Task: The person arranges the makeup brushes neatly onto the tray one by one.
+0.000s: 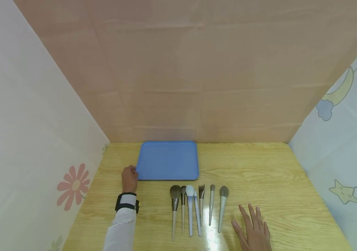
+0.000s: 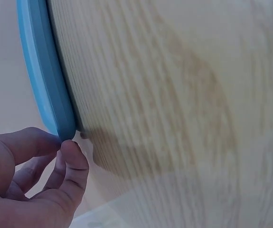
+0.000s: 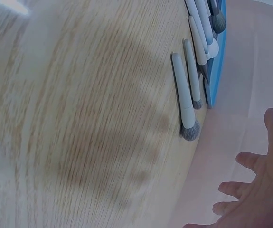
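Observation:
A blue rectangular tray (image 1: 167, 160) lies flat near the back wall. At its near left corner my left hand (image 1: 129, 180) pinches the rim between thumb and fingers; the left wrist view shows this grip on the tray edge (image 2: 43, 71) up close. Several makeup brushes lie side by side in front of the tray, bristles toward it. Among them are a big dark-bristled brush (image 1: 175, 193), a white-bristled brush (image 1: 190, 198) and, at the right end, a fluffy grey brush (image 1: 223, 202). To the right of that one, my right hand (image 1: 254, 233) holds nothing, its fingers spread.
The wood-grain table (image 1: 260, 174) extends right of the tray and brushes. A beige sheet (image 1: 197, 87) stands behind it, with printed white walls on the left (image 1: 56, 139) and right (image 1: 338, 146). A black strap (image 1: 126, 202) circles the left wrist.

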Demonstrator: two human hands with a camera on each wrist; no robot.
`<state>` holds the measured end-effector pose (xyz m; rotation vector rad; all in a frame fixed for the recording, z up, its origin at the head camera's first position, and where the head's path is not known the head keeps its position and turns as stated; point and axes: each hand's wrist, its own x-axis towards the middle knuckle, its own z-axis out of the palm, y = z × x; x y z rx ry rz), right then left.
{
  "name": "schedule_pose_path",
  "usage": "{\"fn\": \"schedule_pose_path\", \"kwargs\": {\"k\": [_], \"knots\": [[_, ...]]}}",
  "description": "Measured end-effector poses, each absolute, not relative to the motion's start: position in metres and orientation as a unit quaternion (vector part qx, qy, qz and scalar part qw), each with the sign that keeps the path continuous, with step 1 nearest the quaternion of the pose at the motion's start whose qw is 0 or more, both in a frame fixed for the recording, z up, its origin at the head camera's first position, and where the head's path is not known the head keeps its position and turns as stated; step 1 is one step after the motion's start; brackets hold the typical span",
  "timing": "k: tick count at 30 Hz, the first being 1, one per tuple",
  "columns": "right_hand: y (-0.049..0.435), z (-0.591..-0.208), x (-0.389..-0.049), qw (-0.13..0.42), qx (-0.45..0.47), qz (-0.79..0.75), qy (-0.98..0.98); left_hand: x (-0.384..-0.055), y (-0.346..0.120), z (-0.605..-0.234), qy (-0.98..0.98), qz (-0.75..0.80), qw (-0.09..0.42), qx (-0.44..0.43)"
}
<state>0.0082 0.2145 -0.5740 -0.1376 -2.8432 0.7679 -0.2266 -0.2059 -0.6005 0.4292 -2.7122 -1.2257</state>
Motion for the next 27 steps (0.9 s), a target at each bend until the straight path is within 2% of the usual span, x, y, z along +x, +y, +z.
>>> {"fn": "schedule_pose_path", "kwargs": {"k": [13,27], "knots": [[0.214,-0.575,0.009,0.098,-0.047,0.261,-0.959,-0.226,-0.196,-0.603,-0.898,-0.415,0.077,0.124],[0.213,-0.573,0.01,0.088,-0.053,0.269,-0.957,-0.227,-0.184,-0.6,-0.9,-0.408,0.066,0.136]]}}
